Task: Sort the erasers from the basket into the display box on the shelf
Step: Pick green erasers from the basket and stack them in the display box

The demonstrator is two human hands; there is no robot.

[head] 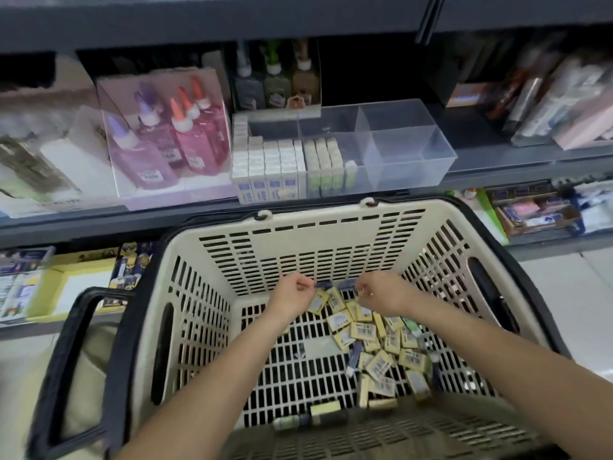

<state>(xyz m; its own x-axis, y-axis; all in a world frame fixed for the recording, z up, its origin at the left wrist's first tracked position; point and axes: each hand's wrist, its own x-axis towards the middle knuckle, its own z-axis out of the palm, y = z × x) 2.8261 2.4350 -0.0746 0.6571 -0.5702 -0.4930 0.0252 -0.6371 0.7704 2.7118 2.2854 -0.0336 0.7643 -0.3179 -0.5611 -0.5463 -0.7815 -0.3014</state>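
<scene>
My left hand (pixel 295 293) and right hand (pixel 381 293) have fingers (pixel 304 287) curled, pinching erasers (pixel 363 332) in the basket (pixel 185 293); these seem light and stiff, easiest held by the long sides.

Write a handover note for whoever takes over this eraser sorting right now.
Left hand and right hand: both down in the basket, fingers curled at the loose erasers; whether they grip one is unclear.
Display box: front left compartment packed, front middle part-filled, right ones empty.
To do: move the basket's many erasers into the box.
</scene>
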